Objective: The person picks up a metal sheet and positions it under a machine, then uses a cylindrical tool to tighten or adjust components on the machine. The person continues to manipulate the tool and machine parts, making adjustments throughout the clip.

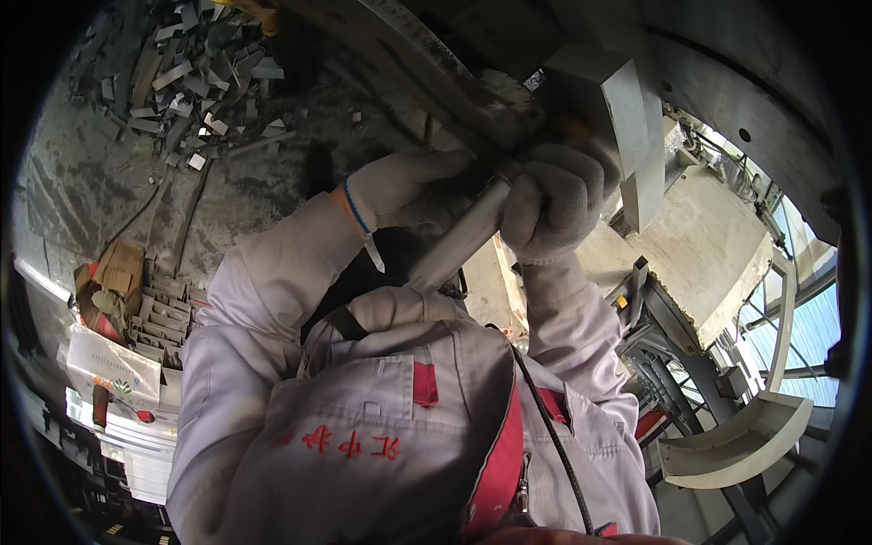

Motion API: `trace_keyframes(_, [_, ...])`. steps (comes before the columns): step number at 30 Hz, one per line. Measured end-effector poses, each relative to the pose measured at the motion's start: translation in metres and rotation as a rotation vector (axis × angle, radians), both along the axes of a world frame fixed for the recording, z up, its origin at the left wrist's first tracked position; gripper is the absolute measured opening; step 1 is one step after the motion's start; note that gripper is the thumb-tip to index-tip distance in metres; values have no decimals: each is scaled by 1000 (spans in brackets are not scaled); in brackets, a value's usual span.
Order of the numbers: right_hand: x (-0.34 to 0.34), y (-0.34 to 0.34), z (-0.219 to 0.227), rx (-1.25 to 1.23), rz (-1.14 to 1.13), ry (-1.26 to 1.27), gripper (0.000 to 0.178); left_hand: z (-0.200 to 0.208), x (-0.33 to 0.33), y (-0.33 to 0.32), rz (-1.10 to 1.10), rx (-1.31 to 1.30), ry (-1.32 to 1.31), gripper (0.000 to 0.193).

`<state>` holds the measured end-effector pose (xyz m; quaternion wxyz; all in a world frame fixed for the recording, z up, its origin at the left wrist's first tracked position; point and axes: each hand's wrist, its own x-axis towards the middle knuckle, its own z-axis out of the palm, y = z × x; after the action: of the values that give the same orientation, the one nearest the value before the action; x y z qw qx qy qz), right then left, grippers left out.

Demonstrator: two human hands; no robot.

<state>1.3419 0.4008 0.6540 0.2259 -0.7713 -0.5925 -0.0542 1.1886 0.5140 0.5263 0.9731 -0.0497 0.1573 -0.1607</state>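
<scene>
Pale bar (459, 238): light grey, straight and smooth-looking; you have its upper end in the curled fingers of your right hand (556, 200).
Bar's pose: slanted, running from your right hand down and leftward to your chest.
Curved strip (420, 38): long grey metal, bent in an arc, above and left of your right hand.
Strip's near end: in shadow near your right hand; you can't tell whether they touch.

Grey jacket (363, 490) chest — we note one row of red characters (338, 442), upside down to us. Pale panel (113, 363), left — marks too small to read.
</scene>
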Motion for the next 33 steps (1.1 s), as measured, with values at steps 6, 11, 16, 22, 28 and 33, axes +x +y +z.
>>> trace_keyframes(6, [0,2,-1,0,0,-15,22,-51,4,-54,243,-630,-354,53])
trace_keyframes(11, [1,2,-1,-1,-1,-17,20,-23,2,-21,118,-76,-191,49])
trace_keyframes(16, [1,1,-2,16,15,-28,19,15,4,23,-238,643,-150,47])
trace_keyframes(22, [2,0,-2,26,12,-31,18,-14,4,-20,90,-121,-130,46])
trace_keyframes(28, [5,0,-4,40,11,-20,18,-29,10,-28,113,-256,-270,37])
trace_keyframes(33, [3,1,-2,50,18,-9,23,14,6,4,-89,816,-234,29])
